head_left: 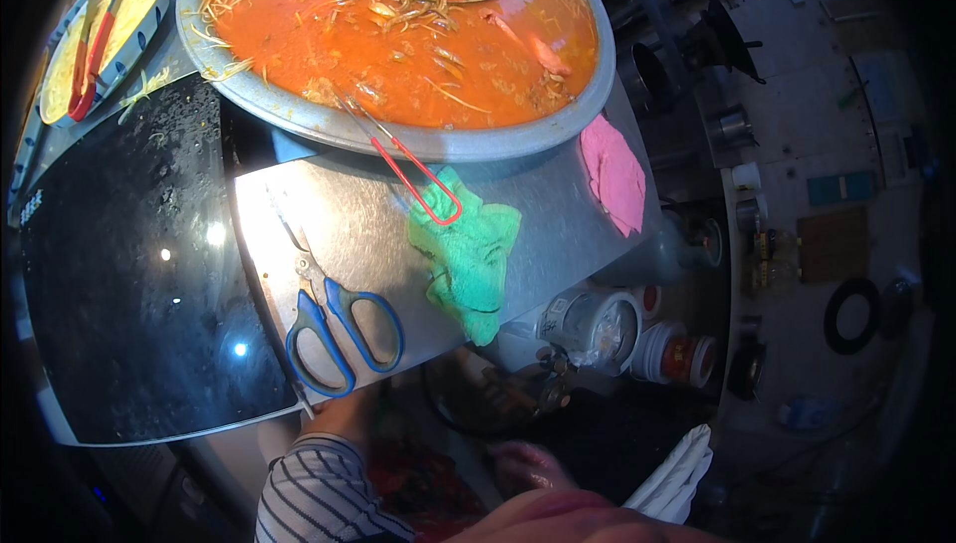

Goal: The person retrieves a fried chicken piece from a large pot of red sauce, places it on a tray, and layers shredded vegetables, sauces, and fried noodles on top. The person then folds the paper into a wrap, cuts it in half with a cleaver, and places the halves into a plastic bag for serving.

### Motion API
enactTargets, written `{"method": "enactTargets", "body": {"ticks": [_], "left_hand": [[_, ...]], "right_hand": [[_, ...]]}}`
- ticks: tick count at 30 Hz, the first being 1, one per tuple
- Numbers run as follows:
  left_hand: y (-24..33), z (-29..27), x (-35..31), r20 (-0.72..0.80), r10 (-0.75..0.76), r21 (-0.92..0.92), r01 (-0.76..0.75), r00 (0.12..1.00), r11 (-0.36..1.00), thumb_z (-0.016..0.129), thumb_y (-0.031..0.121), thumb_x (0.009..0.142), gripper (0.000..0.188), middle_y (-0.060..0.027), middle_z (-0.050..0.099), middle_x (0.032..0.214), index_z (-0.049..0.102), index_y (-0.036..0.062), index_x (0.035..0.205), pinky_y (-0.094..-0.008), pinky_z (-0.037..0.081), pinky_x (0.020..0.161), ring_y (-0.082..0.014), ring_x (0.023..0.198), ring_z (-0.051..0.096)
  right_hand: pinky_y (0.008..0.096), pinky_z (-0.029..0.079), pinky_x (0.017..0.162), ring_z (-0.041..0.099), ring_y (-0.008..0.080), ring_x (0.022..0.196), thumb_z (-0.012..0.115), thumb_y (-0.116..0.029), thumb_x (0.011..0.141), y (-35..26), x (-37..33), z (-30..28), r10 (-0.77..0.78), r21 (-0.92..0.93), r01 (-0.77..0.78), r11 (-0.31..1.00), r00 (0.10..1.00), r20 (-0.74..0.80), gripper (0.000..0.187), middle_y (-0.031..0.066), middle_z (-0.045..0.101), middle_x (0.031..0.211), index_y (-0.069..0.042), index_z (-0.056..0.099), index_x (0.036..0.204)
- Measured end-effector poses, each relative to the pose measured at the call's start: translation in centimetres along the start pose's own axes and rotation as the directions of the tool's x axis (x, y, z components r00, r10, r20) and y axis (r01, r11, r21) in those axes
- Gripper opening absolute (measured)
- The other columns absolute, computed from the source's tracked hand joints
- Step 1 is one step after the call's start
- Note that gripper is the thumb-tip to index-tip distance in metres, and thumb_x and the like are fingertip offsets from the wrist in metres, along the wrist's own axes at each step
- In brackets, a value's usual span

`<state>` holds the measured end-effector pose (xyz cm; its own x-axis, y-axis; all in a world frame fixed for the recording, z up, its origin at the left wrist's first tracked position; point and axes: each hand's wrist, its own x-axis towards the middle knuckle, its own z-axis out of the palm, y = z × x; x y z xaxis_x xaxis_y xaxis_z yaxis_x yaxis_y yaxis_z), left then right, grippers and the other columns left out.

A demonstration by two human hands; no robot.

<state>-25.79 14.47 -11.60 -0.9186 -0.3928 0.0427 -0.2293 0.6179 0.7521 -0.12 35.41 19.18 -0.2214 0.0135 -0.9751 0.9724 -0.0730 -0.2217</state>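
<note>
My left hand (344,415), below a black-and-white striped sleeve, is at the front edge of the steel counter (368,199); its fingers are hidden. Blue-handled scissors (329,309) lie just above it, blades pointing away. Lower and further right, what looks like my right hand (528,465) is dark and blurred, so its fingers cannot be made out. A green cloth (475,259) hangs partly over the counter edge. Red-handled tongs (413,179) lean from the rim of a wide metal pan (269,128) with red sauce, bean sprouts, several eggs and a ladle.
A black glossy panel (129,294) covers the left side. Beyond it sits an oval dish of yellow food (127,30) with red-handled tongs (95,55). A pink cloth (612,176) lies by the pan. Tubs (677,356) and a lidded container (597,324) stand below, right.
</note>
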Motion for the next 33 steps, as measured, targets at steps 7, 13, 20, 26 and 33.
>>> {"method": "enactTargets", "body": {"ticks": [7, 13, 20, 26, 33], "left_hand": [[-2.3, 0.8, 1.6, 0.015, -0.038, 0.031, 0.037, 0.999, 0.999, 0.057, 0.011, 0.094, 0.036, -0.0242, 0.058, 0.124, 0.054, 0.0005, 0.129, -0.0421, 0.05, 0.093, -0.0384, 0.114, 0.059], [-2.1, 0.8, 2.1, 0.022, -0.056, 0.027, 0.055, 0.998, 0.998, 0.058, 0.011, 0.094, 0.038, -0.0246, 0.058, 0.126, 0.053, 0.0003, 0.13, -0.0418, 0.05, 0.094, -0.0384, 0.116, 0.058], [0.0, -0.9, 1.3, 0.016, -0.013, -0.04, 0.014, 1.0, 0.999, 0.059, 0.011, 0.094, 0.04, -0.025, 0.057, 0.128, 0.052, 0.0001, 0.132, -0.0414, 0.05, 0.095, -0.0385, 0.118, 0.058], [4.5, -10.2, -12.1, 0.093, 0.31, -0.365, -0.257, 0.946, 0.895, 0.059, 0.01, 0.094, 0.042, -0.0254, 0.056, 0.13, 0.051, -0.0001, 0.134, -0.0411, 0.049, 0.096, -0.0386, 0.119, 0.057], [-2.8, -32.8, -26.8, 0.709, 0.13, -0.243, 0.068, 0.693, 0.968, 0.052, 0.021, 0.098, 0.039, -0.025, 0.06, 0.124, 0.052, 0.0044, 0.134, -0.0452, 0.05, 0.096, -0.0387, 0.113, 0.06]], "right_hand": [[0.034, 0.049, 0.09, 0.058, 0.0184, 0.104, 0.063, -0.019, 0.095, 0.0, 0.1, 0.2, -0.026, -0.033, 0.027, 0.999, 0.999, 0.021, 0.041, 0.008, 0.061, 0.116, -0.005, 0.057, 0.133], [0.034, 0.048, 0.091, 0.058, 0.0187, 0.106, 0.064, -0.021, 0.094, 0.3, 0.2, 0.5, -0.008, 0.002, 0.008, 1.0, 1.0, -0.001, 0.041, 0.008, 0.061, 0.118, -0.006, 0.057, 0.132], [0.0338, 0.048, 0.093, 0.059, 0.0189, 0.108, 0.064, -0.022, 0.095, -0.1, -0.9, 2.3, -0.029, -0.102, 0.03, 0.994, 0.999, 0.016, 0.041, 0.0086, 0.061, 0.118, -0.006, 0.057, 0.132], [0.0321, 0.049, 0.093, 0.061, 0.0168, 0.107, 0.061, -0.014, 0.097, -2.7, -5.1, 6.6, -0.161, -0.205, 0.215, 0.955, 0.954, 0.251, 0.032, 0.0071, 0.064, 0.114, -0.006, 0.06, 0.128], [0.0294, 0.052, 0.091, 0.063, 0.0121, 0.102, 0.067, -0.005, 0.092, -15.7, -9.4, 24.4, -0.511, -0.132, 0.936, 0.326, 0.292, 0.809, 0.027, 0.0035, 0.069, 0.109, -0.004, 0.066, 0.118]]}}
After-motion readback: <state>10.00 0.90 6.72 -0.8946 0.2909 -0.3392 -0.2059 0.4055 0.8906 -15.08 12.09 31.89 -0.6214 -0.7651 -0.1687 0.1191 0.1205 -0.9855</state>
